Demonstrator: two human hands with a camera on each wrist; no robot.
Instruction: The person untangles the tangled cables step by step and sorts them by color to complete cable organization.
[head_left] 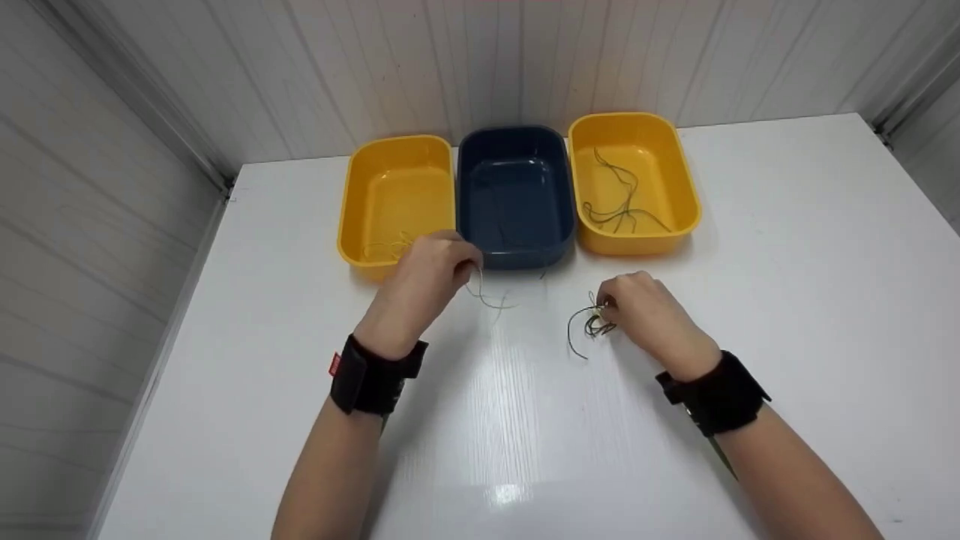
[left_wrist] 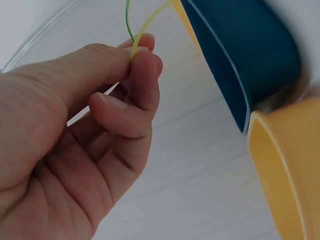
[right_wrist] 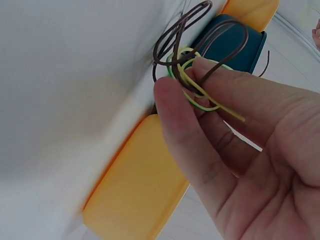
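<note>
Three smooth plastic tubs with rounded corners stand in a row at the upper middle of the head view, side by side and touching or nearly so: a yellow one on the left, a dark blue one in the centre and a second yellow one on the right. They sit on a glossy white table with a faint wood grain, backed by white panelled walls.

Two hands are in view, each with a black wrist strap behind it. The left hand, just left of centre and right before the blue and left tubs, has its fingers curled, with thumb and forefinger pinching a thin yellow wire. In the left wrist view the wire runs up out of the pinch beside a finer green strand; in the head view it hangs from the hand and trails onto the table.

The right hand, right of centre, is curled too, and thumb and fingers pinch a small tangle of thin, bendy wires: brown loops, a green-yellow loop and a yellow end. A dark tail of it droops towards the table.

The right tub holds several loose dark strands; pale strands lie in the left tub, too fine to count.
</note>
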